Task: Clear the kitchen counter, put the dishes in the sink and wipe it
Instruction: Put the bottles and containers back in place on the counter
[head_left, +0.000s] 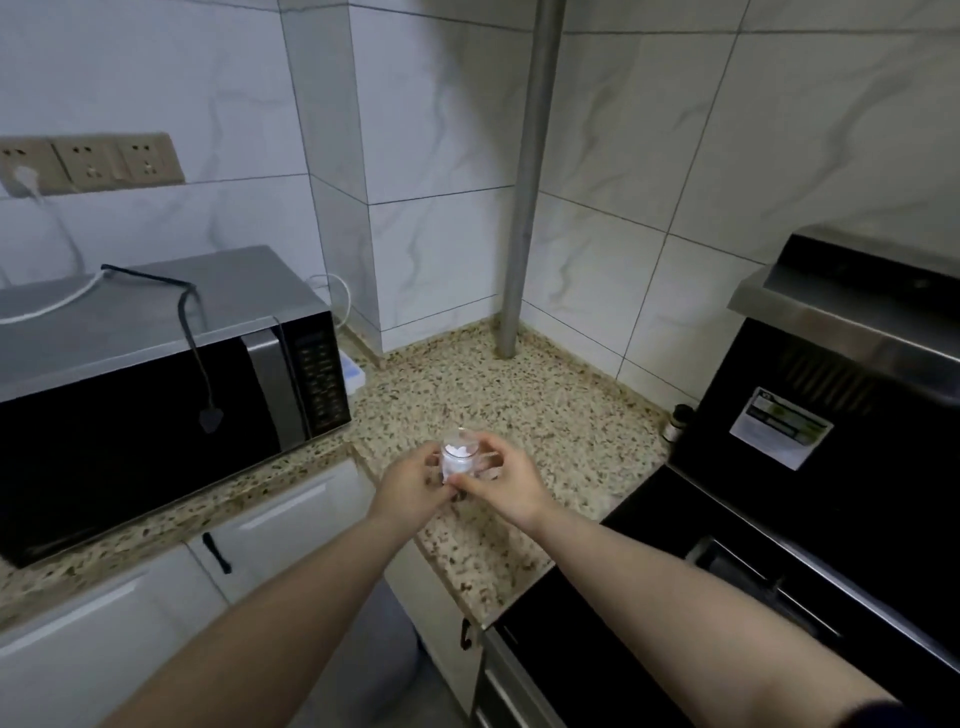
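A small clear glass cup (457, 458) with something white inside is held between both hands, just above the speckled granite counter (524, 400) near its front edge. My left hand (410, 486) grips the cup from the left. My right hand (506, 480) grips it from the right, where a clear handle seems to stick out. Whether the cup's base touches the counter is hidden by my fingers. No sink shows in this view.
A black and silver microwave (156, 384) with a loose cord on top stands at the left. A black stove with hood (810, 447) fills the right. A small dark bottle (675, 422) sits by the stove. A metal pipe (519, 208) rises in the corner. White cabinets (280, 525) are below.
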